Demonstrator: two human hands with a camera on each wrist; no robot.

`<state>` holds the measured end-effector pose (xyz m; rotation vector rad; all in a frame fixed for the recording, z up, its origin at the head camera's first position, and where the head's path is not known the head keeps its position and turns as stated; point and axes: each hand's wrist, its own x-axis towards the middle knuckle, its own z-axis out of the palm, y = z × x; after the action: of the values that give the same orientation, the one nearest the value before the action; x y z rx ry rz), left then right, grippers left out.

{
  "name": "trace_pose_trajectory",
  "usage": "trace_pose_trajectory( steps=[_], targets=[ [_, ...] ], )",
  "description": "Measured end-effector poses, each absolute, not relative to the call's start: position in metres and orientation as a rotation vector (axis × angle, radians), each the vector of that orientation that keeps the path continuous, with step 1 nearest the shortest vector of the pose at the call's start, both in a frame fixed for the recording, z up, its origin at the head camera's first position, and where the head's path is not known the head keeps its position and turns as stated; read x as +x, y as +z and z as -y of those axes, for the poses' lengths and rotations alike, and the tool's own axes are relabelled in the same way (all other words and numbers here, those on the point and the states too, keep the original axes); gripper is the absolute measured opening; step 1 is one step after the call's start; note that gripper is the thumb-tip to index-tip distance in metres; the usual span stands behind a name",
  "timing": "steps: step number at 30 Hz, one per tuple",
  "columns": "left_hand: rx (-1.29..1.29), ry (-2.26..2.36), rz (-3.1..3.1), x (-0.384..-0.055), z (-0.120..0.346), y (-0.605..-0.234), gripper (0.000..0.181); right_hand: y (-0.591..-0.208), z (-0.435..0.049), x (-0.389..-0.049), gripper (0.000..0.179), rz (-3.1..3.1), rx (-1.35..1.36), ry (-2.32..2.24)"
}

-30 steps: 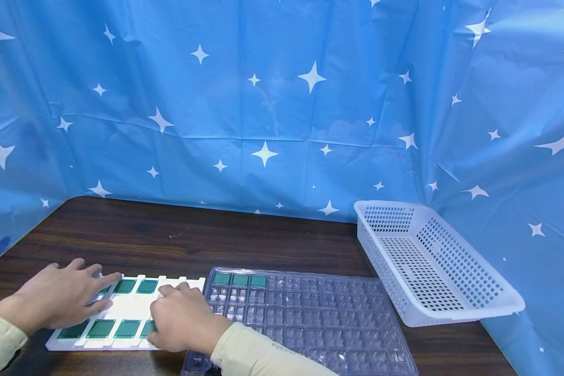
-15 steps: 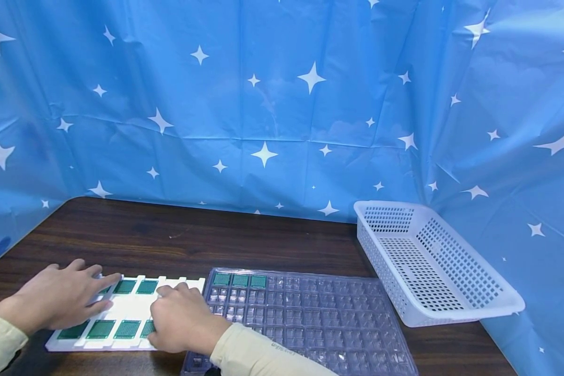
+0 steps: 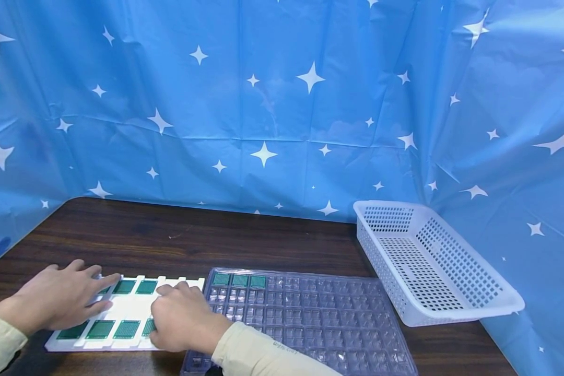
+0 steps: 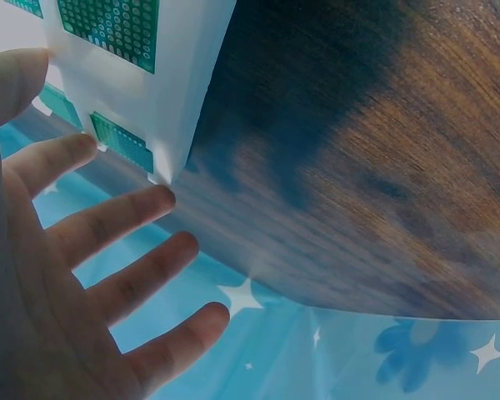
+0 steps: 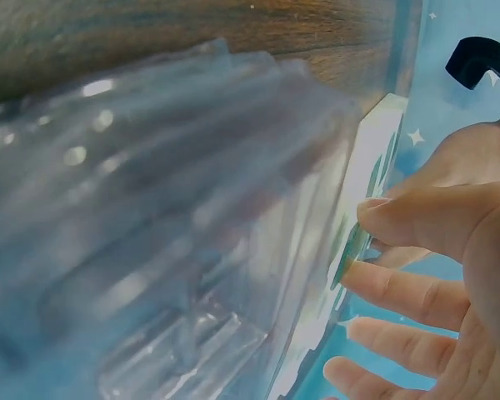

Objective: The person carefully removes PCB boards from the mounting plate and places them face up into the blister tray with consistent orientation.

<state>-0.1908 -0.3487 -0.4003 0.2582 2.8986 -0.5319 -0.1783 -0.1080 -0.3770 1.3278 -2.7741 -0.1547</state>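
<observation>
Item: one white, slotted, rectangular holder, smooth-faced with raised notches, flat on a dark, wood-grained table. It carries thin green square boards, finely dotted in a grid, in two rows.
Left hand: grip apart, fingers spread over the holder's left end.
Right hand: grip together, thumb and forefinger on one green board at the holder.
Just beside the holder: one clear, glossy plastic tray of ribbed cells, three green boards in its far-left corner.
Right: one white, perforated plastic basket, oblong.
Backdrop: creased blue star-print sheeting.
</observation>
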Motion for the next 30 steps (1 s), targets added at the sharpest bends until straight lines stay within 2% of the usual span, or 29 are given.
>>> trace_pose_trajectory(
  steps=[14, 30],
  targets=[
    [0.268, -0.518, -2.904, -0.190, 0.350, -0.400, 0.076, -0.372, 0.101, -0.180, 0.040, 2.765, 1.313, -0.197],
    [0.284, -0.513, -2.909, -0.190, 0.351, -0.399, 0.076, -0.364, 0.072, -0.193, 0.042, 2.800, 1.356, -0.097]
  ],
)
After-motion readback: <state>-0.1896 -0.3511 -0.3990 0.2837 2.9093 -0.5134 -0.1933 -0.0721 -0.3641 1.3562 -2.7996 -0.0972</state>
